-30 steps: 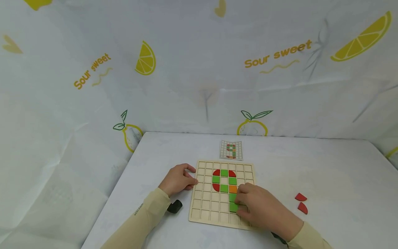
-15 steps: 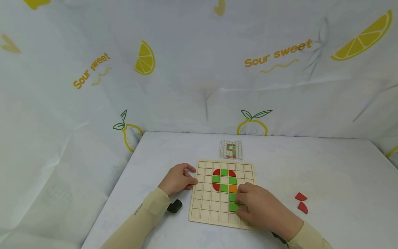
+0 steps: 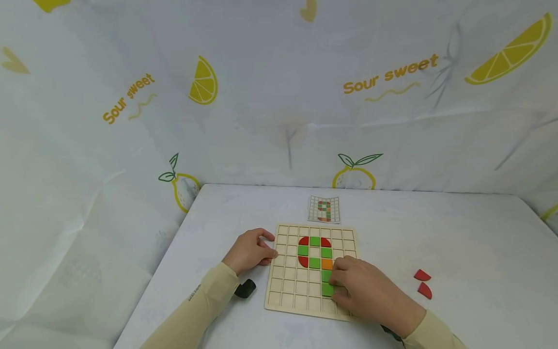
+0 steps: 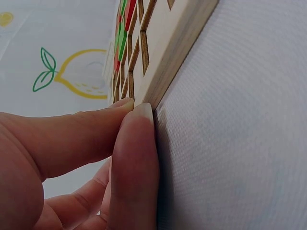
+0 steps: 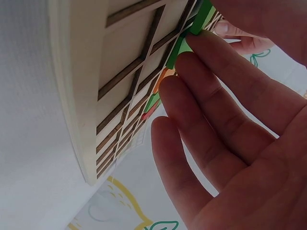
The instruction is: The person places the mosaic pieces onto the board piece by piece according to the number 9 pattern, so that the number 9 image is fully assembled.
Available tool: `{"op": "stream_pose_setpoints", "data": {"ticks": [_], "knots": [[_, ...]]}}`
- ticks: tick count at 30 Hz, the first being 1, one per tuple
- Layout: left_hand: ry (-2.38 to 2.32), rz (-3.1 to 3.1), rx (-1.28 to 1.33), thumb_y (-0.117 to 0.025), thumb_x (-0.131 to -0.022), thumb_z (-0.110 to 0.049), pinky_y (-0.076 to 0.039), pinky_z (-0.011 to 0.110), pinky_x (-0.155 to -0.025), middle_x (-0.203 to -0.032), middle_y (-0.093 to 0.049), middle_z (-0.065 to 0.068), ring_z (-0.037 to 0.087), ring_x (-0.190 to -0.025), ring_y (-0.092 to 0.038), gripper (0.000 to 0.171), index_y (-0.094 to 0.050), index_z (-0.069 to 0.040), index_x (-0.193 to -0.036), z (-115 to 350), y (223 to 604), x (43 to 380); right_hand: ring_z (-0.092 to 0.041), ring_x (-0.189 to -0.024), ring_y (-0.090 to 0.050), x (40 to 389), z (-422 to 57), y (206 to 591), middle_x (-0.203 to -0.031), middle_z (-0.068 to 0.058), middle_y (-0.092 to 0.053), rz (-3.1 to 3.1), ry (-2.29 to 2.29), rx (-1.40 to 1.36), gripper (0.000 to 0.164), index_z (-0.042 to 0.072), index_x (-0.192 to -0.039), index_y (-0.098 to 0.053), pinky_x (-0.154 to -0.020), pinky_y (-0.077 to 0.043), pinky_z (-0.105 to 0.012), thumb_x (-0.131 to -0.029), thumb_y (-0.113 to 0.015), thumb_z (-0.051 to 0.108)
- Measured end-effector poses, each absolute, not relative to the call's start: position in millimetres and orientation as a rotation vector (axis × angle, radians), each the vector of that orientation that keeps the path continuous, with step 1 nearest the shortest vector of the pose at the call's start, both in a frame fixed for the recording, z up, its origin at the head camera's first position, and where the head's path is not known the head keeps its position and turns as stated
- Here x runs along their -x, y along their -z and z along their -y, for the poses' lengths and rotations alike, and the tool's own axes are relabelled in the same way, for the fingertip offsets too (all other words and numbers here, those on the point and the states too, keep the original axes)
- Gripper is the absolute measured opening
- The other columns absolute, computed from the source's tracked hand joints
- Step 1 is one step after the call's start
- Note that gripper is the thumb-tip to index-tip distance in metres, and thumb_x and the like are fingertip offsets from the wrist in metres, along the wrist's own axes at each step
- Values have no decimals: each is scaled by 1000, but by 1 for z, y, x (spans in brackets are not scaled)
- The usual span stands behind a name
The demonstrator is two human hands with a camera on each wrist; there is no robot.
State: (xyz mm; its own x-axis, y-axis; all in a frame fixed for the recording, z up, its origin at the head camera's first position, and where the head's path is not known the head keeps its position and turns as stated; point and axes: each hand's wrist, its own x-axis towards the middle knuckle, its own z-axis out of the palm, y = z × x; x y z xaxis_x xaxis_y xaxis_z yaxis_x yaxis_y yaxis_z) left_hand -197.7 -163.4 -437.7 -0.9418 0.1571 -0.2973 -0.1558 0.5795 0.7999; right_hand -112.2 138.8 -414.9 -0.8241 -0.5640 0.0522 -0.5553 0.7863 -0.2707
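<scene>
A wooden grid board (image 3: 287, 300) lies on the table, with red, green and orange tiles in its cells. My left hand (image 3: 250, 252) touches the board's left edge with thumb and fingertips, as the left wrist view also shows. Over the board's lower right, my right hand (image 3: 366, 288) pinches a green tile (image 5: 203, 17) between thumb and index finger, at the bottom of the column of tiles. Above it in that column are another green tile (image 3: 327, 276) and an orange tile (image 3: 327, 264). The right hand covers part of the board's right side.
Two red quarter-round tiles (image 3: 422, 275) lie on the table (image 3: 475, 242) to the right of the board. Behind the board is a pattern card (image 3: 323, 209) with a coloured grid figure. A lemon-print cloth (image 3: 270, 97) hangs behind the table.
</scene>
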Motion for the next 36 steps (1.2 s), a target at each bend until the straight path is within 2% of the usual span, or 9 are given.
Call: {"op": "stream_pose_setpoints", "data": {"ticks": [14,23,33,36], "knots": [[-1288,-2479,-24,-87,-92,-20,-61,27,-69,-90,-73,6,14,-70,-73,41,-69,-11,-127,158,436,199,-2,-87,-49,110,-144,414,-92,19,-60,-2953,403,901,13,24,-95,-81,-77,-56,-27,-86,-88,29],[-1255,-2496,12,-87,-91,-21,-61,28,-69,-91,-73,5,16,-70,-73,41,-69,-12,-127,163,440,197,0,-85,-52,111,-149,409,-91,18,-63,-2956,414,905,9,23,-96,-84,-76,-57,-26,-87,-86,25],[-1261,-2493,24,-88,-91,-20,-62,29,-70,-91,-73,6,16,-69,-73,41,-70,-12,-126,162,440,197,-2,-89,-57,100,-208,405,-96,18,-62,-3022,283,582,16,28,-94,-81,-80,-59,-30,-85,-92,32],[-1261,-2494,28,-88,-91,-19,-62,29,-69,-91,-72,6,16,-69,-73,41,-70,-12,-126,161,438,197,-5,-88,-60,98,-233,406,-98,14,-65,-3048,248,475,17,25,-95,-81,-78,-60,-33,-85,-93,32]]}}
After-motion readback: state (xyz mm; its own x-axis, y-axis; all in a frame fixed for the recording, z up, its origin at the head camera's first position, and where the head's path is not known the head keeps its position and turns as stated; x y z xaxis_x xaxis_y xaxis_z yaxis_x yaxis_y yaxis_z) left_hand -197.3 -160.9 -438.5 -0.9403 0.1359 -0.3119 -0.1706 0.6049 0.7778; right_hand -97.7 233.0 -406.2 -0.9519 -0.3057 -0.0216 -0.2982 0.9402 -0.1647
